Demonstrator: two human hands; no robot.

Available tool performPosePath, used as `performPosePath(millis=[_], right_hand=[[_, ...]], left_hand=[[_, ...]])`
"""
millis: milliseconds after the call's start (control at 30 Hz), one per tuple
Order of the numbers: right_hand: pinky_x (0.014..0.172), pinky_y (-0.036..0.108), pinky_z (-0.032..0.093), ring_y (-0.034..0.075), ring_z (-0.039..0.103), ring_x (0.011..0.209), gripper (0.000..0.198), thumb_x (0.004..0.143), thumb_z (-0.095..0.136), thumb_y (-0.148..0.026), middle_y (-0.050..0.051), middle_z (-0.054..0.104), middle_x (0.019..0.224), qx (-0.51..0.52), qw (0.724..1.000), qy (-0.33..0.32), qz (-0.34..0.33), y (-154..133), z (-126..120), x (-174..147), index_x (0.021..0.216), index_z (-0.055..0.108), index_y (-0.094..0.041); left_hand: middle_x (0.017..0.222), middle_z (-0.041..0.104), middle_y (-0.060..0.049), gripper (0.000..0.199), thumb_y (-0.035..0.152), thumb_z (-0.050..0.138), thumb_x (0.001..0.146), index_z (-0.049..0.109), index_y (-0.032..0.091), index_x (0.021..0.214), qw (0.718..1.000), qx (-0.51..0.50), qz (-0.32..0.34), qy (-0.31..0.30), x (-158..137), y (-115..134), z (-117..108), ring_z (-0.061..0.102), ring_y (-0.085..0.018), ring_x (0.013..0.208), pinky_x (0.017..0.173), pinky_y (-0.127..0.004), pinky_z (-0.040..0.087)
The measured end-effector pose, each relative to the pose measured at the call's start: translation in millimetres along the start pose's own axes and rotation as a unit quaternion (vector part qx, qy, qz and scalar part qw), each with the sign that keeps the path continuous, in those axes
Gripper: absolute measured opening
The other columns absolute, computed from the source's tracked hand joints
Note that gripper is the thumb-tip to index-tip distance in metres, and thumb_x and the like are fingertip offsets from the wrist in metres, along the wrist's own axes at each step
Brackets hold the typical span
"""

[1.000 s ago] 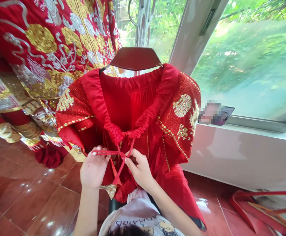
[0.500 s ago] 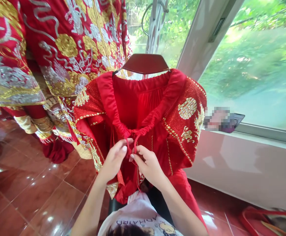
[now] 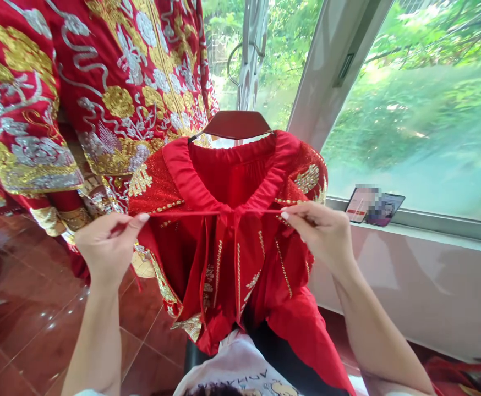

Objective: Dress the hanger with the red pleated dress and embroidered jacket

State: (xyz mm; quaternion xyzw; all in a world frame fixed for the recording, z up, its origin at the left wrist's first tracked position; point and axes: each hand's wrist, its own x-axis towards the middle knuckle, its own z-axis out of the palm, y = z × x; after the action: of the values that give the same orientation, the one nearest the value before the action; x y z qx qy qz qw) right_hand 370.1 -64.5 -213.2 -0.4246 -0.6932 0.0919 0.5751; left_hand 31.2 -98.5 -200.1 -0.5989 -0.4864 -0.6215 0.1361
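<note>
A red garment (image 3: 232, 264) with a gathered waistband and gold-beaded, embroidered panels hangs in front of me on a dark red hanger (image 3: 237, 125). Its thin red drawstring (image 3: 182, 213) is stretched taut sideways across the front of the waistband, meeting at a small knot in the middle. My left hand (image 3: 107, 242) pinches one end between thumb and finger, out to the left of the garment. On the right, my right hand (image 3: 323, 234) pinches the other end in front of an embroidered panel. Both hands are closed, knuckles outward.
Red jackets (image 3: 137, 82) with gold and silver embroidery hang close on the left. Two phones (image 3: 383, 208) lean on the windowsill to the right, beside a large window (image 3: 422, 126). Red tiles (image 3: 13, 330) cover the floor.
My hands have moved from close together at the centre of the waistband out to either side, pulling the drawstring straight. The waistband opening is drawn narrower.
</note>
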Motion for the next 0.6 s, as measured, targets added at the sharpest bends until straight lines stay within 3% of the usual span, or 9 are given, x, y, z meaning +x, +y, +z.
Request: performPosePath(millis=[100, 167, 233, 267, 333, 433, 533, 600], right_hand=[[0.049, 0.022, 0.037, 0.008, 0.047, 0.048, 0.012, 0.079, 0.063, -0.026, -0.001, 0.06, 0.058, -0.023, 0.998, 0.049, -0.008, 6, 5, 12, 0.072, 0.066, -0.017], [0.049, 0.022, 0.036, 0.008, 0.046, 0.046, 0.013, 0.081, 0.061, -0.025, -0.002, 0.057, 0.054, -0.048, 0.998, 0.03, -0.013, 5, 13, 13, 0.072, 0.065, -0.017], [0.05, 0.023, 0.036, 0.008, 0.047, 0.045, 0.011, 0.081, 0.059, -0.024, -0.002, 0.059, 0.056, -0.085, 0.996, -0.011, -0.021, -2, 20, 9, 0.074, 0.066, -0.018], [0.052, 0.023, 0.037, 0.008, 0.048, 0.046, 0.01, 0.081, 0.059, -0.023, -0.002, 0.061, 0.058, -0.11, 0.993, -0.032, -0.025, -7, 23, 6, 0.075, 0.066, -0.018], [0.055, 0.025, 0.038, 0.01, 0.052, 0.049, 0.01, 0.081, 0.058, -0.021, -0.002, 0.064, 0.061, -0.169, 0.983, -0.066, -0.032, -21, 26, -1, 0.076, 0.066, -0.02], [0.057, 0.026, 0.038, 0.012, 0.053, 0.052, 0.011, 0.083, 0.057, -0.024, 0.0, 0.066, 0.066, -0.22, 0.971, -0.089, -0.034, -43, 28, -5, 0.077, 0.066, -0.022], [0.058, 0.026, 0.037, 0.013, 0.055, 0.057, 0.011, 0.086, 0.056, -0.024, 0.003, 0.068, 0.075, -0.217, 0.973, -0.065, -0.044, -53, 36, 2, 0.079, 0.064, -0.021], [0.06, 0.027, 0.037, 0.016, 0.058, 0.065, 0.008, 0.086, 0.057, -0.023, 0.005, 0.067, 0.081, -0.228, 0.97, -0.078, -0.04, -50, 47, 12, 0.08, 0.062, -0.02]], left_hand=[[0.053, 0.036, 0.006, 0.021, 0.027, 0.065, 0.082, 0.06, 0.018, 0.064, 0.995, 0.082, 0.035, 0.044, 15, -6, 4, 0.031, -0.007, 0.051, 0.052, -0.025, 0.024], [0.058, 0.047, 0.003, 0.018, 0.028, 0.065, 0.082, 0.063, 0.018, 0.068, 0.981, 0.149, 0.086, 0.086, 15, -3, 15, 0.04, -0.011, 0.056, 0.058, -0.028, 0.03], [0.076, 0.062, -0.005, 0.012, 0.028, 0.067, 0.079, 0.068, 0.017, 0.084, 0.958, 0.218, 0.133, 0.129, 9, 8, 29, 0.051, -0.019, 0.072, 0.069, -0.035, 0.035], [0.088, 0.065, -0.009, 0.019, 0.028, 0.067, 0.078, 0.069, 0.017, 0.093, 0.949, 0.239, 0.154, 0.134, 5, 15, 37, 0.054, -0.023, 0.082, 0.075, -0.038, 0.035], [0.099, 0.066, -0.011, 0.026, 0.028, 0.067, 0.077, 0.068, 0.019, 0.102, 0.945, 0.242, 0.2, 0.089, -3, 27, 53, 0.054, -0.027, 0.093, 0.082, -0.042, 0.033], [0.091, 0.066, -0.007, 0.018, 0.034, 0.064, 0.081, 0.067, 0.021, 0.093, 0.939, 0.213, 0.265, -0.045, -8, 37, 75, 0.055, -0.025, 0.087, 0.082, -0.041, 0.031], [0.087, 0.065, -0.009, 0.026, 0.045, 0.061, 0.082, 0.066, 0.02, 0.088, 0.923, 0.217, 0.281, -0.151, -6, 35, 91, 0.053, -0.025, 0.082, 0.076, -0.04, 0.031], [0.087, 0.064, -0.011, 0.027, 0.045, 0.061, 0.083, 0.065, 0.019, 0.087, 0.909, 0.233, 0.291, -0.187, -5, 32, 97, 0.052, -0.026, 0.081, 0.072, -0.039, 0.031]])
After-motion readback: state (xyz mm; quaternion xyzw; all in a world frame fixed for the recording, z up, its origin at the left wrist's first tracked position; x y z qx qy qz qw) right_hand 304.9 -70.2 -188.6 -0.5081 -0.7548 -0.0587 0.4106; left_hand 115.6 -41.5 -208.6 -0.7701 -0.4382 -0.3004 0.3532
